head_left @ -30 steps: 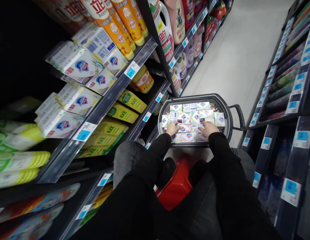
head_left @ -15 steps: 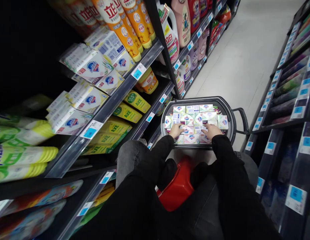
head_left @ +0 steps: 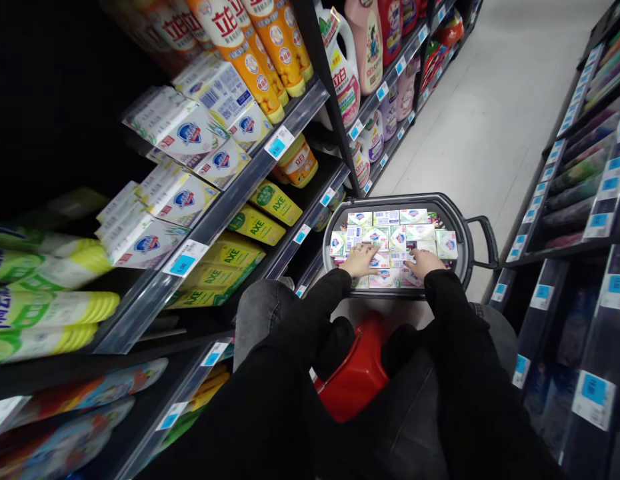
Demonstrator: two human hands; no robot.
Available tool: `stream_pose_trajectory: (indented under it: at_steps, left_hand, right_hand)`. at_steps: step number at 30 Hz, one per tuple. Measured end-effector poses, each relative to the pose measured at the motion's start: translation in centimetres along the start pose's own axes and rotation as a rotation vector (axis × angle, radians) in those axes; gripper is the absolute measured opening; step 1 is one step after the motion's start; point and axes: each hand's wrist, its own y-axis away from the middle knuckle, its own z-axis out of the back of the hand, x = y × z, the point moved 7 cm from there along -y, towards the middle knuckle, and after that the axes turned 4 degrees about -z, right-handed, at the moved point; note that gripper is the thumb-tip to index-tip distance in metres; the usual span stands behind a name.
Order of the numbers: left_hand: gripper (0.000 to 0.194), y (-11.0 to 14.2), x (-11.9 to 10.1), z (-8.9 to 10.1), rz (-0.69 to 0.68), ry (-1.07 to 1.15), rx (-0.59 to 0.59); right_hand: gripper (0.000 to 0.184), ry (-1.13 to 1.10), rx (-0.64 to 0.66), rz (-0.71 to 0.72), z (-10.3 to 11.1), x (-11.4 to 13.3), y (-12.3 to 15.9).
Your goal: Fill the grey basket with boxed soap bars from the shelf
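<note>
On the left shelf, matching boxes stand stacked, so I'd judge the stock only partly brought over. The basket, just beyond the person's knees, looks nearly covered by one layer, though darker things show uncovered at its far right. The left hand and right hand lie loosely spread across the near rows; whether either grips anything I can't tell. Beneath them, the packed boxes sit close together, white with pale green and pink, bearing blue-and-red badges.
</note>
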Motion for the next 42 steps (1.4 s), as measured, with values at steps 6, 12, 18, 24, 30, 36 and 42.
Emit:
stream_pose_trajectory:
  at_steps: [6, 12, 18, 24, 30, 36, 42]
  left_hand:
    - [0.063, -0.4, -1.9, -0.7, -0.039, 0.040, -0.030]
    - [0.051, 3.5, -1.1, 4.9, 0.182, 0.191, -0.460]
    - [0.024, 19.4, -1.7, 17.5, 0.152, 0.058, -1.084]
    - [0.024, 32.3, -2.4, 33.0, 0.315, -0.360, -1.416]
    - [0.056, 25.6, 3.0, 42.8, 0.452, -0.427, -0.975]
    - [0.056, 19.6, 3.5, 41.2, 0.390, -0.604, -0.775]
    - [0.035, 20.0, 2.2, 39.6, 0.265, -0.712, -0.795]
  right_hand:
    - [0.046, 0.040, 0.043, 0.007, -0.4, 0.6, 0.2]
    - [0.080, 0.280, 0.091, 0.160, -4.0, 3.1, 0.7]
    - [0.079, 0.365, 0.105, 0.219, -6.9, 3.5, 0.8]
    - [0.064, 0.462, 0.045, 0.232, -8.9, 2.6, 0.0]
    - [0.068, 0.461, -0.061, 0.170, -8.9, 1.5, -0.2]
    - [0.073, 0.281, -0.064, 0.111, -8.7, 0.1, -0.7]
    - [0.073, 0.217, -0.201, 0.031, -6.9, 0.0, -1.2]
